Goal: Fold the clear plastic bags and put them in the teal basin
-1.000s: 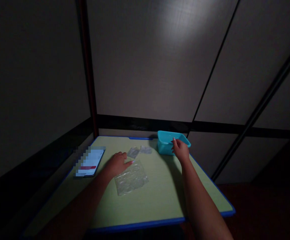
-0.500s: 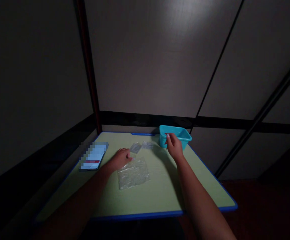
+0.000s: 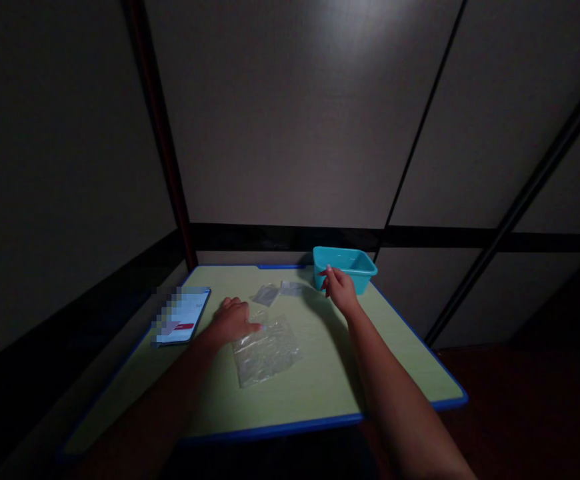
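My left hand point(image 3: 233, 321) rests on the table at the upper left corner of a clear, crinkled plastic bag point(image 3: 269, 353). Its thumb stretches over the bag's edge, apart from the other fingers. My right hand point(image 3: 341, 288) is raised in front of a turquoise plastic basket point(image 3: 355, 271), fingers loosely bent and slightly apart. Nothing shows between them. Beyond the bag lie two small, flat, translucent packets, a left one point(image 3: 266, 295) and a right one point(image 3: 293, 289).
A phone point(image 3: 185, 319) with a lit screen, partly pixelated, lies at the left side of the pale green table point(image 3: 320, 387), which has a blue rim. Panelled walls point(image 3: 280, 133) stand close behind and to the left.
My left hand has shifted slightly toward me and left, its thumb more outstretched. My right hand's fingers have loosened from a near pinch. The whole view has turned slightly.
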Action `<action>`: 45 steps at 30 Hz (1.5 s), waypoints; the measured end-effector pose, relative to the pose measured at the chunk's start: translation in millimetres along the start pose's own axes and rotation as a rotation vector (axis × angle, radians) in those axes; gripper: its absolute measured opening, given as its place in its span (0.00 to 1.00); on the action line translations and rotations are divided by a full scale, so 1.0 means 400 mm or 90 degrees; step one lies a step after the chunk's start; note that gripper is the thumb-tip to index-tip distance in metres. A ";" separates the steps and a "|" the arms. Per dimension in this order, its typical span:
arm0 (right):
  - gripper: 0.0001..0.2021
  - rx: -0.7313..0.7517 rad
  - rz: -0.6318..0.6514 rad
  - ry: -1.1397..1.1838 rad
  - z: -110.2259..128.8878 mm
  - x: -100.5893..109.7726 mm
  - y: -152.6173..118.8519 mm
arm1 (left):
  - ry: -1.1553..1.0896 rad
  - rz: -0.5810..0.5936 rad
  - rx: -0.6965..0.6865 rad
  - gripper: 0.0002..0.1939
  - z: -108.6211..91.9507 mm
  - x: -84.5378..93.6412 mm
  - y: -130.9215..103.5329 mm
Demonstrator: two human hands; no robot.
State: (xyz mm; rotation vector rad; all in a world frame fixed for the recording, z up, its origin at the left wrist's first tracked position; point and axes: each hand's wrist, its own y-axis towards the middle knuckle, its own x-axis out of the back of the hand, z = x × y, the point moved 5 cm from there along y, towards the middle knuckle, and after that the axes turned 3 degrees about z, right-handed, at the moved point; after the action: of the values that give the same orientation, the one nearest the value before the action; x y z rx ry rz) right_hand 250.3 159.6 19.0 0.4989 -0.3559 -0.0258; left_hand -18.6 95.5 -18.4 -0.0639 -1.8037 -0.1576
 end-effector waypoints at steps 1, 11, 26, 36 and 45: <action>0.29 -0.005 0.033 -0.006 -0.001 -0.016 -0.003 | -0.005 0.004 -0.018 0.14 -0.005 -0.001 0.002; 0.19 -0.013 0.269 -0.236 -0.043 -0.120 -0.039 | -0.287 -0.028 -0.151 0.15 -0.021 0.008 0.011; 0.29 -0.138 0.375 0.156 -0.023 -0.198 -0.070 | -0.822 -0.148 -0.010 0.22 -0.030 0.059 -0.005; 0.29 -0.127 0.517 0.363 0.007 -0.206 -0.096 | -0.963 -0.153 0.009 0.18 -0.008 0.040 0.006; 0.21 -0.134 0.441 0.250 0.002 -0.193 -0.083 | -0.965 -0.168 0.003 0.20 -0.020 0.051 -0.001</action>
State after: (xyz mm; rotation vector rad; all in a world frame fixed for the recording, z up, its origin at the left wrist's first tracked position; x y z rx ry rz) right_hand 179.8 138.5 -21.1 0.1455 -0.1225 0.6909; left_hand -15.6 93.1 3.3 0.0935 -3.3271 -0.3441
